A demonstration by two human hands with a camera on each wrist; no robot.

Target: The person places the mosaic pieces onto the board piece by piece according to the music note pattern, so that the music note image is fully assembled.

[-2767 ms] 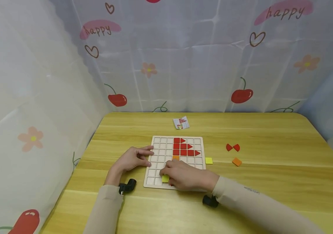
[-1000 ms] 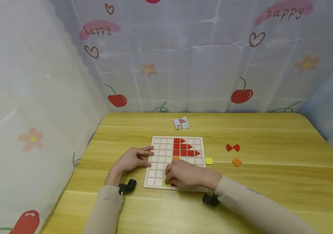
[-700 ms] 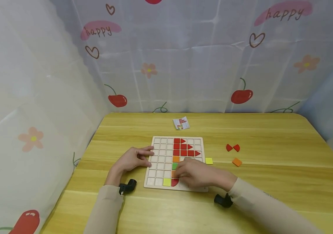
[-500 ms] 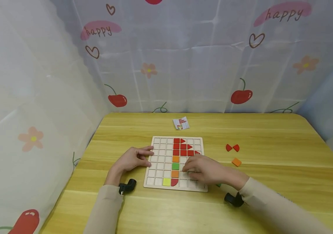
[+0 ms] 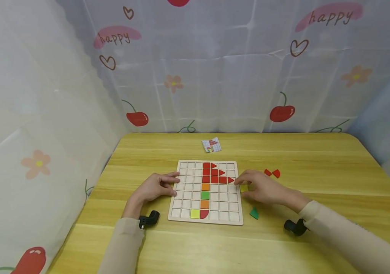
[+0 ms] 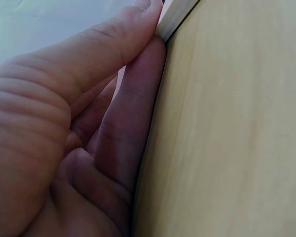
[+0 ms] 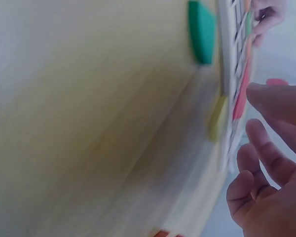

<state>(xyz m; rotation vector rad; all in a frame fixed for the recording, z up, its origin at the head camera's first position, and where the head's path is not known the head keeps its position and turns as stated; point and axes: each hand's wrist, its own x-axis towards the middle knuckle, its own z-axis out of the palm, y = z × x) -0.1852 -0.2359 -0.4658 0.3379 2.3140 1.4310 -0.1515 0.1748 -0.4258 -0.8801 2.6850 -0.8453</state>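
A pale wooden grid board (image 5: 186, 195) lies on the table in the head view. Red squares and triangles fill cells in its upper rows. Below them run an orange, a green and an orange square, then a red rounded tile (image 5: 204, 214) beside a yellow square tile (image 5: 194, 214). My left hand (image 5: 153, 187) rests its thumb and fingertips against the board's left edge. Off the right edge, my right hand (image 5: 267, 189) hovers with fingers spread over a second yellow tile (image 5: 244, 188), partly covering it. In the right wrist view that tile (image 7: 217, 120) sits apart from the fingers.
A green angular piece (image 5: 254, 213) lies right of the board's lower corner. Two red wedge pieces (image 5: 276, 174) lie beyond the right hand. A small printed card (image 5: 211, 145) sits behind the board on the wooden table (image 5: 154, 150). Patterned curtains surround the table.
My right hand let go of a yellow tile in the bottom row, then moved right, off the board, to the other yellow tile. The green piece came into view. My left hand stayed put.
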